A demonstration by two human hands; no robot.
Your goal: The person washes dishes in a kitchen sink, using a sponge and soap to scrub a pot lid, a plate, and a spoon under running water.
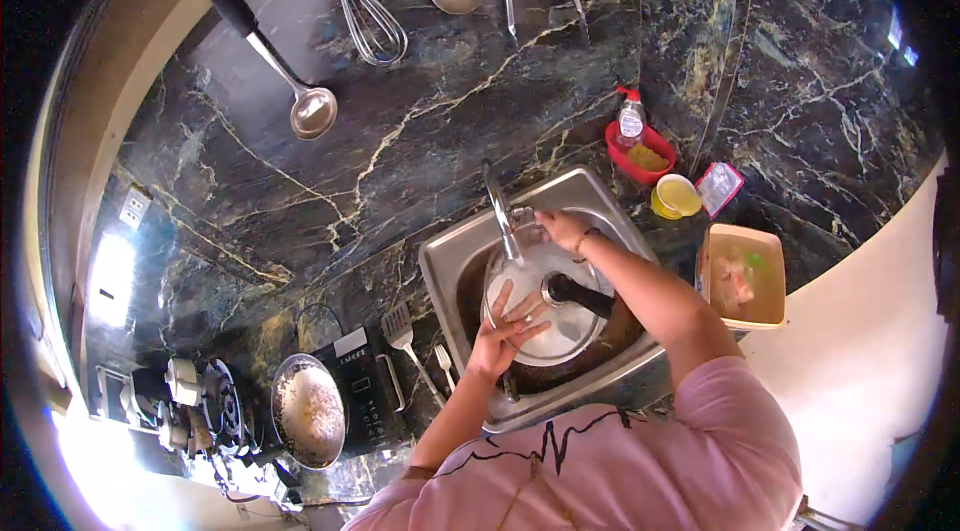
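Observation:
In the steel sink [455,276] lies a round, see-through lid [555,343] with a black handle [583,295] standing up from it. My left hand [512,329] is over the lid's left part, fingers spread and wet-looking, right below the spout of the faucet [497,196]. At the base of the faucet, my right hand [562,228] has its fingers closed round the tap handle. My right forearm crosses the sink's right side and covers part of its rim.
Left of the sink are a slotted spatula [398,327], a fork [443,359], a black cooktop [358,386] and a soiled pan [310,411]. To the right stand a red dish [655,163] with a soap bottle [630,121], a yellow cup [676,197] and a tub [745,276] of cloudy liquid.

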